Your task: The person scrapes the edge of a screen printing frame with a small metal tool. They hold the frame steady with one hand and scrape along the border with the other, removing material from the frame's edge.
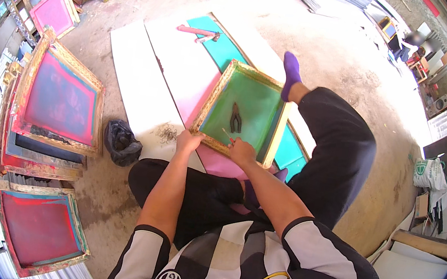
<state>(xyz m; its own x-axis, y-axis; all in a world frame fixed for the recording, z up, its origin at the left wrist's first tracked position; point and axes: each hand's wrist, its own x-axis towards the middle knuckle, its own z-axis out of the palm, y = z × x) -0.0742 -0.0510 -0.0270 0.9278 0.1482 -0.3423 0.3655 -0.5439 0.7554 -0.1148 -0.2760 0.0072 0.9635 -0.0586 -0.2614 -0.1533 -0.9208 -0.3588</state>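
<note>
A wooden screen-printing frame (214, 94) with green mesh lies tilted in front of me. My left hand (189, 141) is closed on its near left corner. By the near rail, my right hand (243, 151) is closed round a thin tool with a red handle (231, 139), perhaps a screwdriver; its tip points toward the mesh and most of the handle is hidden by the fingers. Dark pliers (236, 118) rest on the green mesh, handles toward me. Farther off, a hammer (199, 32) with a reddish handle lies across a white board and a teal strip.
White, pink and teal boards (147, 78) lie under the frame. A black plastic bag (121, 143) sits to the left, beside a little heap of scraps (165, 133). Several used screen frames (62, 98) lean at the left. My purple-socked foot (291, 72) is beyond the frame's right side.
</note>
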